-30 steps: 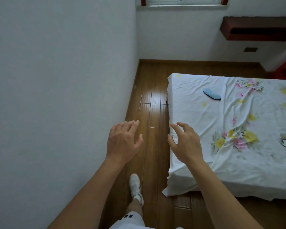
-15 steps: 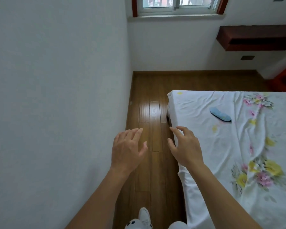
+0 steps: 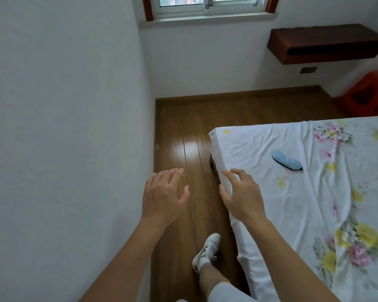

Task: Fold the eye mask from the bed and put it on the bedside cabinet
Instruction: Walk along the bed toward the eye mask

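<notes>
A light blue eye mask (image 3: pixel 286 159) lies flat on the bed (image 3: pixel 260 140), near its far left corner, on a white sheet with pink and yellow flowers. My right hand (image 3: pixel 241 194) hovers over the bed's left edge, fingers spread and empty, a short way down-left of the mask. Over the wooden floor, level with it, my left hand (image 3: pixel 164 198) is also spread and holds nothing. A dark red wall-mounted cabinet (image 3: pixel 323 43) hangs on the far wall at the upper right.
A narrow strip of wooden floor (image 3: pixel 183 131) runs between the white wall (image 3: pixel 63 127) on the left and the bed. My foot in a white shoe (image 3: pixel 206 250) stands in it. A window (image 3: pixel 207 5) sits above, and a red object (image 3: pixel 367 94) at far right.
The view has moved forward along the bed: the eye mask and far wall look closer. Both hands stay spread and empty in front of me, and my foot has stepped forward.
</notes>
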Available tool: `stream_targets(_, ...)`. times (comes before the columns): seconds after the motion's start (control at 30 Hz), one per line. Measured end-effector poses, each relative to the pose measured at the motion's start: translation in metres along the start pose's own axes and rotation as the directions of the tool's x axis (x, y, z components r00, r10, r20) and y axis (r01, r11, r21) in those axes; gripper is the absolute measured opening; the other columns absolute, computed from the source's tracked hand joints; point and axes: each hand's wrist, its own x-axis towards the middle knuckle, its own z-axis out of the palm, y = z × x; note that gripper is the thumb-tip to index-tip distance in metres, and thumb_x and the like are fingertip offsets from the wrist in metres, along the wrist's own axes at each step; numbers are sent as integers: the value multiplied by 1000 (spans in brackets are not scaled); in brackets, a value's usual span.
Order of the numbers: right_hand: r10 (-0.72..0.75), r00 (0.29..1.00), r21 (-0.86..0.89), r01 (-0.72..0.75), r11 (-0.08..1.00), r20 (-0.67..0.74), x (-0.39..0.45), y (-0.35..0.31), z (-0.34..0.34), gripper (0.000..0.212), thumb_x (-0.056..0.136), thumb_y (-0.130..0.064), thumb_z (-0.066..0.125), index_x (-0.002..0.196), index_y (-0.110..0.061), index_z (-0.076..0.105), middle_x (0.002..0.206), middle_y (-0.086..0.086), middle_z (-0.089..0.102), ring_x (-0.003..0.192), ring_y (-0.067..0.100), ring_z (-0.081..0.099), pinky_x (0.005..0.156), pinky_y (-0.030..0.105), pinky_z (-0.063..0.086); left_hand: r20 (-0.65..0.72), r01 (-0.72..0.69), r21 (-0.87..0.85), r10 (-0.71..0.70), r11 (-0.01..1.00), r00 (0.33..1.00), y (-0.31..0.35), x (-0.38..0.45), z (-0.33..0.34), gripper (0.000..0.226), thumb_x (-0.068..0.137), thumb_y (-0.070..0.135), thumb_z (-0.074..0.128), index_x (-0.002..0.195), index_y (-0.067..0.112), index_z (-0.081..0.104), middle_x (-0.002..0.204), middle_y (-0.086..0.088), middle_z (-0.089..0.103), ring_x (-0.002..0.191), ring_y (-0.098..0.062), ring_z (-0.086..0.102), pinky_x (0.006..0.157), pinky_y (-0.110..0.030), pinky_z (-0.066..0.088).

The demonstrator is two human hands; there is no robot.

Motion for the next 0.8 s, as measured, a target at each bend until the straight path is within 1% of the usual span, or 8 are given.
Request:
stream_targets(0.17,47,999,2,-47,999,-20,90,22,17,45,90,-36,63,132,-22,60,134,9,62,119,27,58,95,45,51,11,-21,9,21,1000,1000,-8,96,30,44,88,38,62,128,20,60,124,-3,70,114,-24,64,101,-48,51)
stream_targets(0.3,89,996,16,-89,996,-23,162,44,20,44,89,-36,64,131,-22,61,133,9,63,117,28,60,93,44,52,46,-82,18,82,996,996,-1,183,55,44,88,40,62,128,23,58,123,-1,70,114,-22,64,99,-49,52)
stream_targets(0.43,139,989,5,-139,990,-41,225,72,11,44,90,-37,62,132,-22,61,136,9,62,119,28,59,94,46,52,89,-157,32,154,987,984,16,263,81,44,89,42,58,129,23,57,126,2,68,118,-19,60,102,-49,49)
stream_targets(0.57,217,974,-1,-218,976,-64,264,103,1,45,91,-36,61,133,-22,60,137,8,61,120,28,58,94,47,54,111,-232,-14,232,973,966,42,320,107,40,89,41,58,125,23,59,124,2,69,115,-21,62,102,-49,49)
stream_targets(0.63,263,962,-3,-264,965,-78,277,120,-2,45,91,-35,61,133,-22,59,137,9,61,119,28,59,93,47,55,143,-286,-26,286,958,947,58,344,119,42,91,44,51,126,23,58,125,3,69,116,-20,62,105,-46,47)
stream_targets(0.7,317,944,3,-318,948,-96,287,135,-4,45,90,-34,62,133,-22,60,136,9,62,119,29,59,92,46,56,193,-346,-24,344,938,919,73,367,132,46,93,48,46,131,26,55,131,6,65,121,-17,58,108,-44,43)
stream_targets(0.73,347,932,3,-349,937,-104,292,143,-5,45,90,-33,63,133,-22,60,135,10,62,119,29,59,92,46,56,209,-371,-34,370,928,905,80,378,140,46,93,49,46,133,26,55,133,7,64,123,-17,57,109,-44,42)
stream_targets(0.8,412,904,1,-414,910,-116,299,158,-5,44,90,-33,63,133,-21,60,135,10,62,119,29,59,93,46,56,223,-406,-76,412,911,883,95,398,155,46,92,47,54,131,25,58,133,4,65,122,-19,59,110,-45,42)
